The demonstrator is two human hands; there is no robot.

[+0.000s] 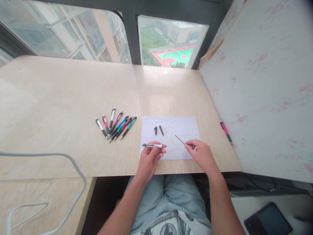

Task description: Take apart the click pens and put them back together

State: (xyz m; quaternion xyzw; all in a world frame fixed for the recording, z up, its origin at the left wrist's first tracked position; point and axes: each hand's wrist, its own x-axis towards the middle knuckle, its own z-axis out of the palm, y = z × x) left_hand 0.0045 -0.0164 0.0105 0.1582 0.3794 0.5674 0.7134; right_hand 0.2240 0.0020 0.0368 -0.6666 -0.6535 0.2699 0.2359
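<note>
My left hand [151, 158] is closed around a white pen barrel [153, 145], which lies level between thumb and fingers above the sheet of paper [176, 153]. Between the fingertips of my right hand [199, 151] is a thin dark pen refill [179, 139], slanting up to the left. On the sheet, just beyond my hands, lie a short black pen part with a clip [155, 130], a black tapered grip [161, 130] and a tiny pale piece that looks like a spring [166, 131].
Several click pens [119, 126] in white, pink, purple, blue and green lie heaped left of the paper. A pink pen [226, 132] rests by the right wall [259, 98]. A grey cable [70, 160] loops at lower left. Windows [173, 42] line the back.
</note>
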